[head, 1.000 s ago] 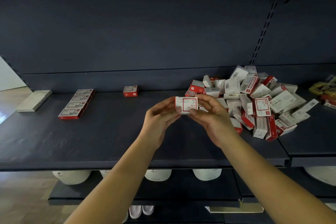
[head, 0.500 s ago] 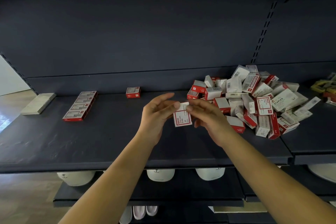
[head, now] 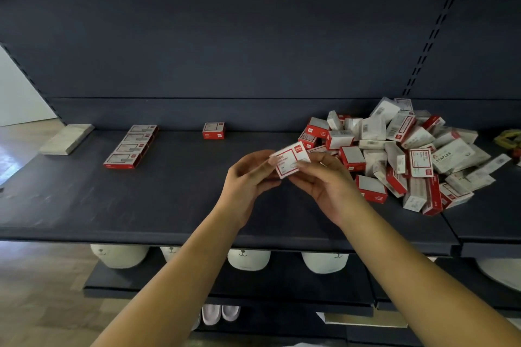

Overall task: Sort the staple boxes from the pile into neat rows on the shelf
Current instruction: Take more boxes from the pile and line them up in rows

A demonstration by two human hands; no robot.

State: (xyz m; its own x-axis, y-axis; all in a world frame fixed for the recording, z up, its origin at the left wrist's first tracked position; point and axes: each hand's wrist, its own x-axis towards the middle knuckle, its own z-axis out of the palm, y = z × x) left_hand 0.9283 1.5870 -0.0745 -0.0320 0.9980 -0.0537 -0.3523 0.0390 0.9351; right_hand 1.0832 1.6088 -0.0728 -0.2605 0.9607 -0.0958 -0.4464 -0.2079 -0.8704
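Both hands hold one small white and red staple box (head: 291, 159) above the middle of the dark shelf (head: 169, 205). My left hand (head: 248, 180) pinches its left side and my right hand (head: 327, 183) pinches its right side; the box is tilted, its printed face towards me. The pile of staple boxes (head: 400, 149) lies jumbled on the shelf to the right. A neat row of several flat boxes (head: 131, 145) runs front to back at the left. A single box (head: 213, 130) stands alone by the back wall.
A grey slab (head: 67, 138) lies at the shelf's far left end. Yellow items (head: 509, 138) sit on the adjoining shelf at the right. White bowls with bear faces (head: 248, 259) stand on the lower shelf, and white shoes (head: 220, 314) lie below.
The box has been turned in my hands, from level to hanging on end to tilted. The view has shifted slightly; the pile and the rows have not moved.
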